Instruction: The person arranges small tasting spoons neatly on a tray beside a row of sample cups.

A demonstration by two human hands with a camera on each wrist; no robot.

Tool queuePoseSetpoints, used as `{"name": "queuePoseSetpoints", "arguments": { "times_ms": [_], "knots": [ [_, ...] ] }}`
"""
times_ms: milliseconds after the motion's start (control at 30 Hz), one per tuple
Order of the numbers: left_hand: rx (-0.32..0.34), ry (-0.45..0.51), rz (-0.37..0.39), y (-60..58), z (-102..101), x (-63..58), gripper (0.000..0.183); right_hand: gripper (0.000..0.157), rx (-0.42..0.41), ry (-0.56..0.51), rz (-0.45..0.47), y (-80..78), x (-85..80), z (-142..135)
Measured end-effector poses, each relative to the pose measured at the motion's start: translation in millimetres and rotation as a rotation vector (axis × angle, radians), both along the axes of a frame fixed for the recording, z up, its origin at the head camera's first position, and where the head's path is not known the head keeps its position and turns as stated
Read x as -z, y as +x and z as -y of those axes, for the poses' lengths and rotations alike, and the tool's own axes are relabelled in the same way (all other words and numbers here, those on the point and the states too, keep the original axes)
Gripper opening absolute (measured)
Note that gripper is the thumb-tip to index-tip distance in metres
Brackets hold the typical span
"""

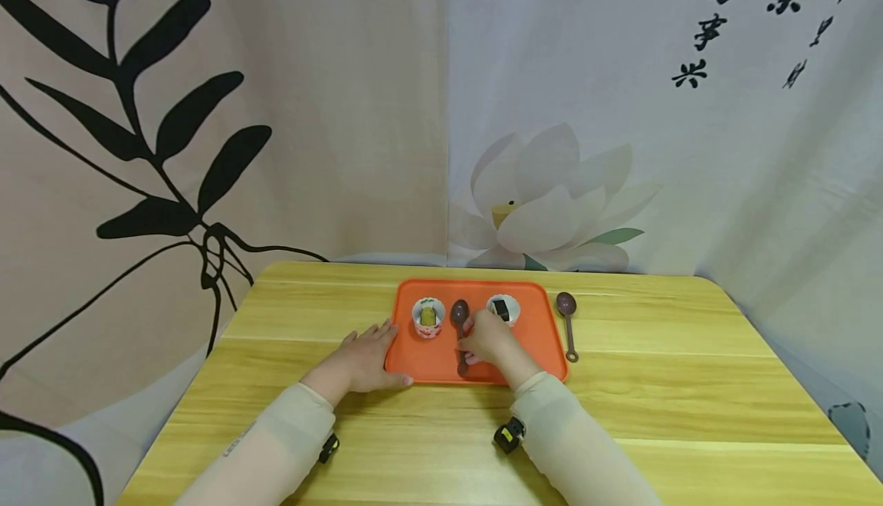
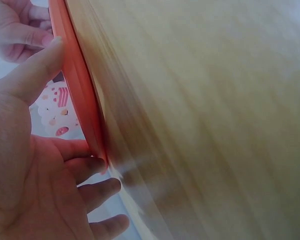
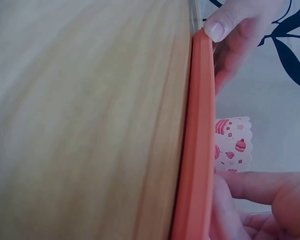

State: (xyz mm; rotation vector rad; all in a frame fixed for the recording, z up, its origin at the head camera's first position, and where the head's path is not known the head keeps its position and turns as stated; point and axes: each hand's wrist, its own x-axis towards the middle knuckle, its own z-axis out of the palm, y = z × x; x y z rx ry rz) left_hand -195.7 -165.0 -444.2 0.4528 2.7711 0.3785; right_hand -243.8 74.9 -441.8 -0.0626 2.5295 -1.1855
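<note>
On an orange tray [image 1: 421,364] lies a brown spoon [image 1: 460,312], its bowl toward the far side. My right hand [image 1: 491,340] pinches the spoon's handle with thumb and fingers. At the tray's near left corner, my left hand [image 1: 366,360] rests with fairly straight fingers along the left rim and the thumb touching the front rim. Left of the spoon stands a patterned paper cup [image 1: 428,332] containing a yellow-green piece [image 1: 428,316]. Behind my right hand, a second paper cup [image 1: 513,307] holds a black-and-white piece [image 1: 501,309] and is partly hidden.
Another brown spoon [image 1: 566,305] lies on the wooden table [image 1: 655,383], just right of the tray. A printed cloth [image 1: 359,107] with dark leaves, a pale flower and writing hangs behind the table.
</note>
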Motion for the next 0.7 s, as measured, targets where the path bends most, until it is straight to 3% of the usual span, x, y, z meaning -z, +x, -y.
{"name": "queuePoseSetpoints", "arguments": {
  "times_ms": [700],
  "knots": [
    [-0.013,0.005,0.008,-1.0,-0.4,0.0,0.105,0.019,0.004,-0.009,0.014,1.3,0.6,-0.4]
  ]
}}
